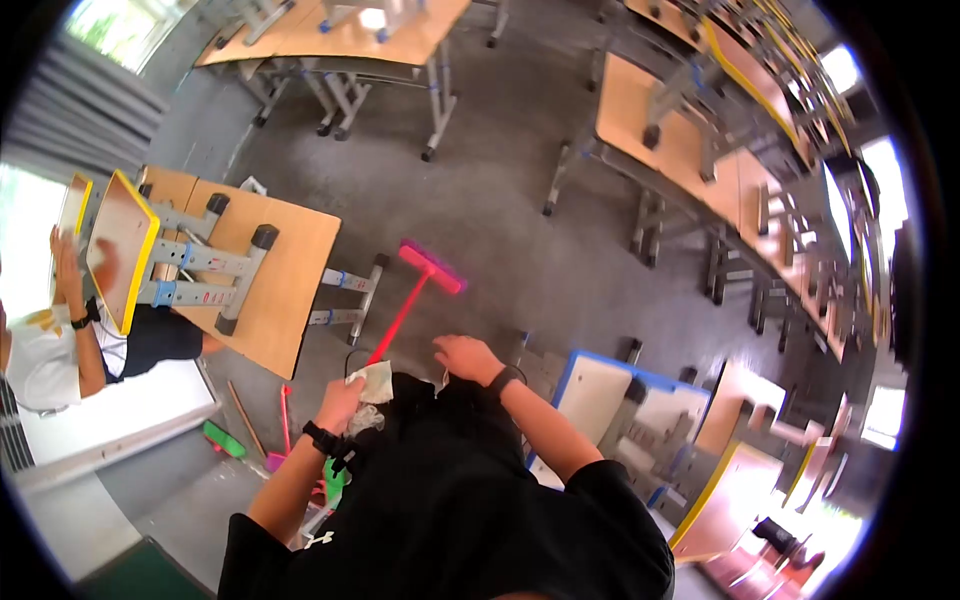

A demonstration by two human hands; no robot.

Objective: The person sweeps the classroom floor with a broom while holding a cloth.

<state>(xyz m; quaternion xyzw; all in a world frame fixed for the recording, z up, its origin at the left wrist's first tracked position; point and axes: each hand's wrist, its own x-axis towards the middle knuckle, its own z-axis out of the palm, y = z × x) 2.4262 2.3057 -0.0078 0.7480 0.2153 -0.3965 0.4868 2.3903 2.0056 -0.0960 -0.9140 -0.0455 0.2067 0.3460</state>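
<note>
The pink broom [432, 265] has its head out on the grey floor [480, 190], its handle running back toward the wearer and vanishing beside a pale cloth [374, 382]. And there, at the broom's near end, is the left hand [343, 404], closed round that cloth, with a crumpled see-through wad [366, 418] just below, too blurred to name. Does the hand grip the handle too? Cloth and fingers cover the spot; no telling. To the right of the broom's handle, the right hand [468, 358] hangs before the black clothing [450, 480], fingers loosely bent, palm out of sight, so whether it holds anything cannot be told. Left of the broom stands a table [290, 270] bearing an upturned stool [210, 260], and beyond it another person [45, 360], half screened by the stool's yellow-edged board and cut off by the edge of view, one hand raised. Right of the broom's near end, blue-edged furniture [597, 390] smears with blur, part of it lost behind the wearer's arm.
</note>
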